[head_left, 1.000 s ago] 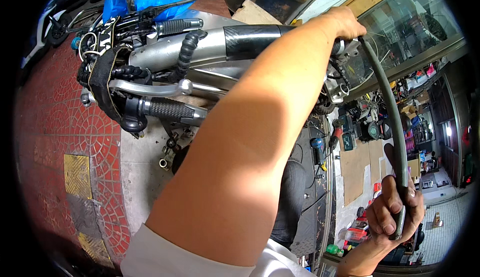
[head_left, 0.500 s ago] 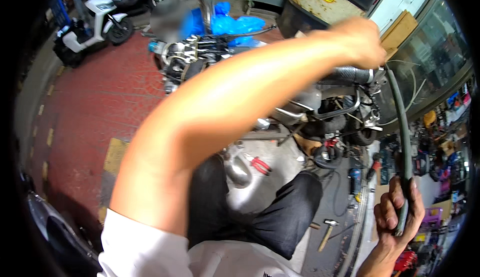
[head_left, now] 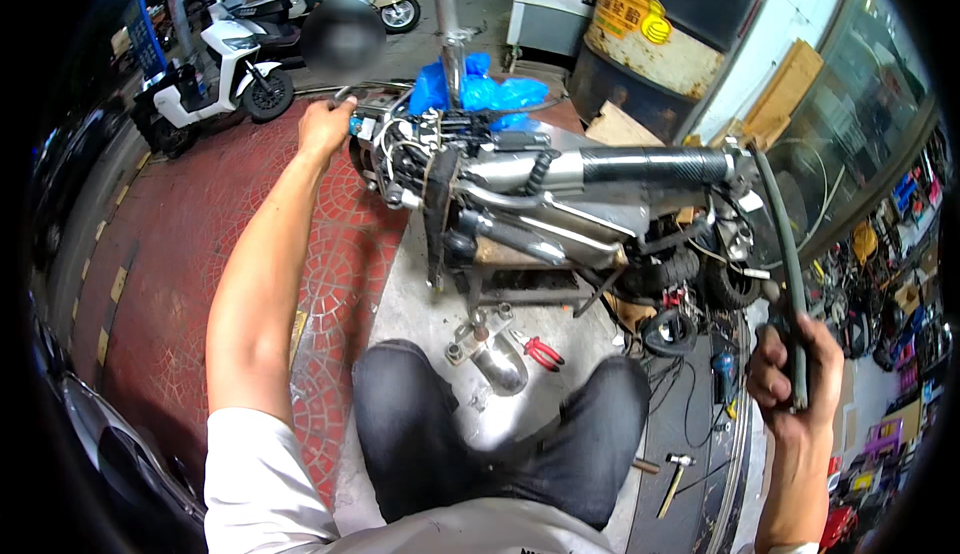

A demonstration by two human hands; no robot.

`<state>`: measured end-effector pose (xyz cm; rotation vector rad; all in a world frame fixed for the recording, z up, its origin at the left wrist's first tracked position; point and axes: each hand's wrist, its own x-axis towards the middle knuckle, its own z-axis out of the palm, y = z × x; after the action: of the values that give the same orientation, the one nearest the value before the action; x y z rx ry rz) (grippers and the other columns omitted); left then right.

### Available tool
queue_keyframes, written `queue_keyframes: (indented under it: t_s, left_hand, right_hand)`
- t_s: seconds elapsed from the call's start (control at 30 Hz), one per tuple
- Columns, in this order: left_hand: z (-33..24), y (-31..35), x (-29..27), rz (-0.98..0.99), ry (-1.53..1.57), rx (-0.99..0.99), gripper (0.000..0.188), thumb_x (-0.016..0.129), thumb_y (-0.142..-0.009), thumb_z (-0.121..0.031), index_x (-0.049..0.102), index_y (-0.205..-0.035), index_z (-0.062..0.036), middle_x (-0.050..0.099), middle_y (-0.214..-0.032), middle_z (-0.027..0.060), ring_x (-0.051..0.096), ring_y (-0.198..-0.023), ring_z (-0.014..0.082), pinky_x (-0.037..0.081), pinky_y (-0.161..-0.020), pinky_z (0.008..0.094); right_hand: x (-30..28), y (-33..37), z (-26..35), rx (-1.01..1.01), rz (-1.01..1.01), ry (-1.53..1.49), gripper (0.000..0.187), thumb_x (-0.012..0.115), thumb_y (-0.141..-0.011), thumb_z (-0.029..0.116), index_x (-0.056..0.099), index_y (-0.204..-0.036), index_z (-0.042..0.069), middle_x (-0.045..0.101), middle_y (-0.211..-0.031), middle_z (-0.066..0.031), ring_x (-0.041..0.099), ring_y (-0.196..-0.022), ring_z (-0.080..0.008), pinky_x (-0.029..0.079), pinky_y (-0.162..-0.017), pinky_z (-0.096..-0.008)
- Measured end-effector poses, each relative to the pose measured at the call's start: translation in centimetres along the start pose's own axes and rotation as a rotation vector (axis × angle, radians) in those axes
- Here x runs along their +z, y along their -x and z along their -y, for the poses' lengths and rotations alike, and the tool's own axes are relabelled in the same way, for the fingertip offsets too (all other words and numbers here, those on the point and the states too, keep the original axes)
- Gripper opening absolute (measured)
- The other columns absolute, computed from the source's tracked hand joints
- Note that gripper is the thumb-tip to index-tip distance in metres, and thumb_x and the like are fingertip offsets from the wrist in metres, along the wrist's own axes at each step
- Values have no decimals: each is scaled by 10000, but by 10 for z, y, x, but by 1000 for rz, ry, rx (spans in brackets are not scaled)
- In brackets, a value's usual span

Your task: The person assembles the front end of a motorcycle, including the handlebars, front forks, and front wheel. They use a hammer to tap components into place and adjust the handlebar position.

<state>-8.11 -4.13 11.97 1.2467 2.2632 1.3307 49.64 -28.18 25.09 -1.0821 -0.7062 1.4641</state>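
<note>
My right hand [head_left: 795, 369] is closed round the lower part of a thick grey-green hose or cable [head_left: 781, 214], which rises to the right end of a metal machine frame. The frame, with a silver and carbon-patterned tube [head_left: 650, 167], lies across a low stand [head_left: 525, 294]. My left hand [head_left: 325, 129] is stretched out to the frame's far left end, fingers curled beside a blue-tinted fitting [head_left: 358, 126]. A short grey end pokes out above those fingers; what it belongs to cannot be made out. A rounded metal part [head_left: 500, 369] lies on the ground between my knees.
Red-handled pliers [head_left: 543, 353] lie beside the metal part, and a hammer [head_left: 676, 484] lies right of my knee. Blue plastic bags [head_left: 480, 86] sit behind the frame. A rusty drum [head_left: 650, 64] and a glass front [head_left: 860, 104] stand right, a white scooter [head_left: 230, 64] far left.
My left arm, which reached across to the hose's upper end at the right, has swung to the frame's left end. My right hand still holds the hose, a little higher in view.
</note>
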Motion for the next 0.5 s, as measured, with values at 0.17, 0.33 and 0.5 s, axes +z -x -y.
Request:
queue_keyframes:
  t_s: [0.17, 0.33, 0.5]
  left_hand:
    - [76, -108, 25, -230, -316, 3, 631, 645, -919, -546, 734, -1166, 28, 703, -1208, 286, 659, -1193, 415, 500, -1013, 470]
    - [129, -211, 19, 15, 78, -184, 552, 707, -872, -608, 736, -1063, -91, 721, -983, 157, 669, -808, 274, 531, -688, 464]
    - [164, -304, 65, 62, 230, -233, 504, 720, -877, -611, 672, -809, -114, 545, -650, -5, 516, -589, 156, 386, -547, 347]
  right_hand:
    - [1, 3, 0, -6, -173, -35, 451, 518, -1012, 295, 542, -1370, 22, 500, -621, -69, 445, -372, -159, 357, -333, -311]
    - [3, -2, 6, 47, -71, -144, 475, 518, -970, 172, 480, -1395, -35, 505, -603, -113, 452, -368, -193, 378, -357, -342]
    - [4, -4, 10, 67, -94, -91, 522, 553, -936, 132, 439, -1407, -63, 427, -562, -80, 439, -365, -201, 341, -384, -344]
